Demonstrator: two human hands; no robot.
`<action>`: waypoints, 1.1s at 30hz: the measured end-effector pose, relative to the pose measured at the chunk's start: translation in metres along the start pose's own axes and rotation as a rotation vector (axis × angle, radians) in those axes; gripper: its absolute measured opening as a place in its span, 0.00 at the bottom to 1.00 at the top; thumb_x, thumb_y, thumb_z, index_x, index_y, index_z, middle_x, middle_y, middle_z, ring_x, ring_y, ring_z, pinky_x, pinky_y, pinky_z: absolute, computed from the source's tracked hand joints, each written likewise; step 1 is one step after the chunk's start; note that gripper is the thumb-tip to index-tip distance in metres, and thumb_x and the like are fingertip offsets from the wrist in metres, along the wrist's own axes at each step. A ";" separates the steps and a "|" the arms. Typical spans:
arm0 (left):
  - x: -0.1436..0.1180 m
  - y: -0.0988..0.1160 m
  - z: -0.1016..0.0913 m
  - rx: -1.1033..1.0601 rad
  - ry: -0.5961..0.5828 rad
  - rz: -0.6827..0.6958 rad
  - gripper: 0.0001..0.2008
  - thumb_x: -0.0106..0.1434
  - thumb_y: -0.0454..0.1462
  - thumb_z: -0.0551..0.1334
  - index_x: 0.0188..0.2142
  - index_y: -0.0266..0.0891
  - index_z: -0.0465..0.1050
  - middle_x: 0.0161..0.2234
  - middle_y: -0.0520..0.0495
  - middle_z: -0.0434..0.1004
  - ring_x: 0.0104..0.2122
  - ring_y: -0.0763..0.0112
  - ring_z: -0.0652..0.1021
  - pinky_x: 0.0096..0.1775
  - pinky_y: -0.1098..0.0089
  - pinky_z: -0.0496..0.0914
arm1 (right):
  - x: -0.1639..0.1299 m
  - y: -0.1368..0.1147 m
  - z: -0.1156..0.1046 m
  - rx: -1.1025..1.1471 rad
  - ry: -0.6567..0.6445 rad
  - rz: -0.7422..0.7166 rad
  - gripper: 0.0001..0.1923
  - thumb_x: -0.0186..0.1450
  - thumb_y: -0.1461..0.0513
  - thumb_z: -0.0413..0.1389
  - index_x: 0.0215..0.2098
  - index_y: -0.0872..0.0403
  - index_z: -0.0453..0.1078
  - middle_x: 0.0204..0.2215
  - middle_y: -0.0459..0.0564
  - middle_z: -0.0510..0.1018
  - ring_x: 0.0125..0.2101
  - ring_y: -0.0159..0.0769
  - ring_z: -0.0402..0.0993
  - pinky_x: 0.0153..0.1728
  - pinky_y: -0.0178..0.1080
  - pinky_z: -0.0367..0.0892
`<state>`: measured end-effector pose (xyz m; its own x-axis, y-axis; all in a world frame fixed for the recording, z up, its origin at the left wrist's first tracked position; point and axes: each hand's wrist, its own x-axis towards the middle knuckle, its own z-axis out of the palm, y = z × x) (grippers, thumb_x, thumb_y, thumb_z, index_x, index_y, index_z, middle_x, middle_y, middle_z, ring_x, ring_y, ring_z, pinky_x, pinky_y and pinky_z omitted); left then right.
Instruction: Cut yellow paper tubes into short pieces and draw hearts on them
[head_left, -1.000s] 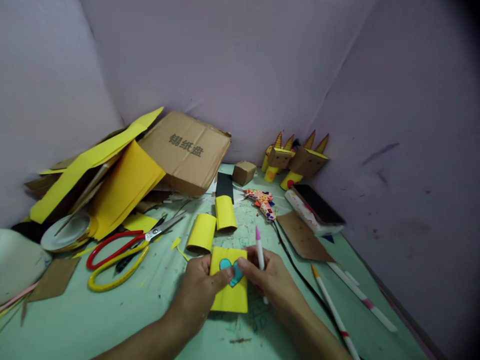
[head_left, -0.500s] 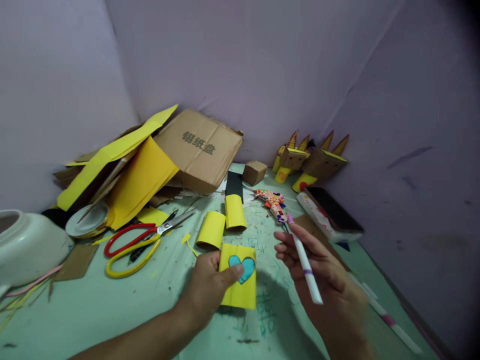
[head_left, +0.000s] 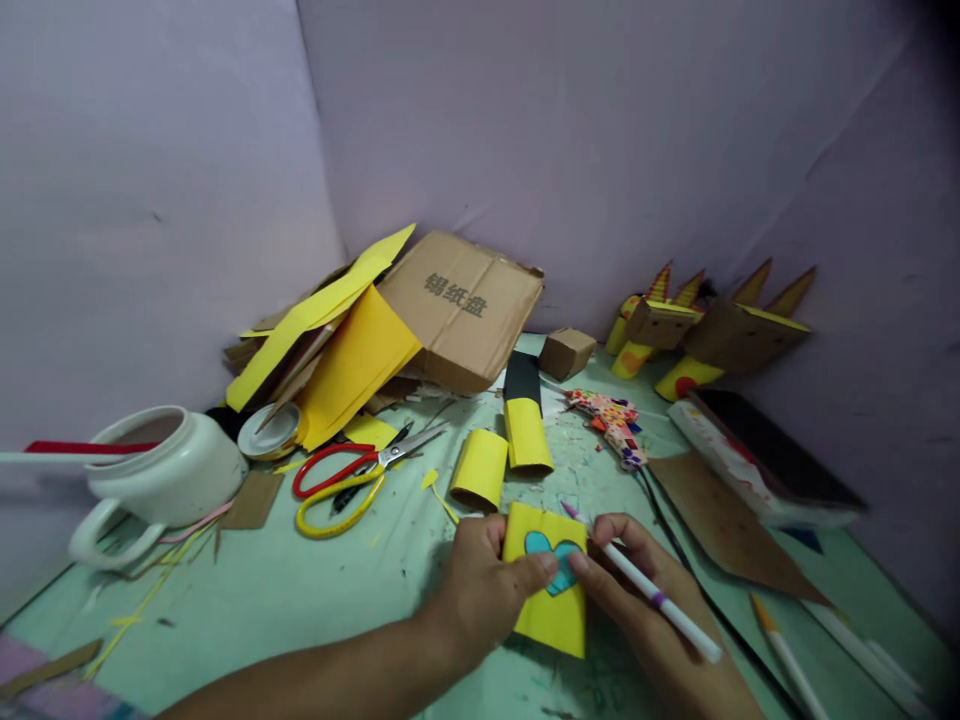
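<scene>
My left hand (head_left: 476, 595) is closed on a yellow paper tube (head_left: 553, 628) that looks somewhat flattened, its thumb lying on the blue heart (head_left: 537, 545) drawn on the front. On the tube's right side, my right hand (head_left: 649, 625) grips a white marker (head_left: 637, 575) with a purple band and an uncapped-looking purple tip. The right thumb also presses on the heart's right edge, and the tip points up and left, behind the tube's top corner. Just beyond are two more yellow tubes, one standing nearer (head_left: 480, 465) and one farther (head_left: 529, 437), by a black strip (head_left: 523, 378).
Red-and-yellow scissors (head_left: 381, 460) and a white pot (head_left: 169, 480) are on the left. Behind lie yellow sheets (head_left: 360, 365) and a cardboard box (head_left: 465, 310). A patterned glue gun (head_left: 619, 425), a dark phone-like slab (head_left: 772, 440) and horned cardboard figures (head_left: 664, 325) are to the right.
My right hand has moved in with the marker and now touches the tube's right side. The view has turned left, bringing the whole pot and an orange-tipped marker into sight.
</scene>
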<state>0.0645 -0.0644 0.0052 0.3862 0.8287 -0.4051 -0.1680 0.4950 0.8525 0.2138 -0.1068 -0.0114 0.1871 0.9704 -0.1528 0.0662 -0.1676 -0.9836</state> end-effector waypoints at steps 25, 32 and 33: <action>0.002 -0.003 -0.001 0.142 -0.013 0.064 0.18 0.44 0.44 0.71 0.31 0.34 0.73 0.24 0.49 0.78 0.24 0.70 0.73 0.28 0.71 0.69 | 0.003 0.007 0.016 0.078 0.030 -0.179 0.15 0.57 0.58 0.59 0.27 0.51 0.55 0.18 0.37 0.61 0.19 0.26 0.54 0.19 0.29 0.52; 0.004 -0.003 -0.002 0.087 0.022 0.013 0.15 0.45 0.41 0.70 0.31 0.35 0.74 0.24 0.49 0.77 0.23 0.69 0.75 0.27 0.69 0.69 | 0.001 -0.006 -0.001 0.003 0.206 -0.277 0.11 0.60 0.56 0.60 0.32 0.52 0.63 0.27 0.45 0.75 0.25 0.32 0.69 0.26 0.33 0.64; 0.004 -0.003 -0.002 0.092 0.027 0.013 0.14 0.45 0.40 0.70 0.31 0.35 0.74 0.24 0.49 0.77 0.23 0.69 0.75 0.27 0.69 0.69 | 0.001 -0.008 -0.004 0.052 0.295 -0.282 0.11 0.60 0.55 0.59 0.33 0.52 0.64 0.29 0.47 0.77 0.27 0.34 0.72 0.28 0.35 0.66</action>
<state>0.0649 -0.0619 -0.0001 0.3599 0.8423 -0.4012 -0.0886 0.4589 0.8840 0.2177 -0.1052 -0.0029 0.4424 0.8842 0.1498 0.1066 0.1140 -0.9877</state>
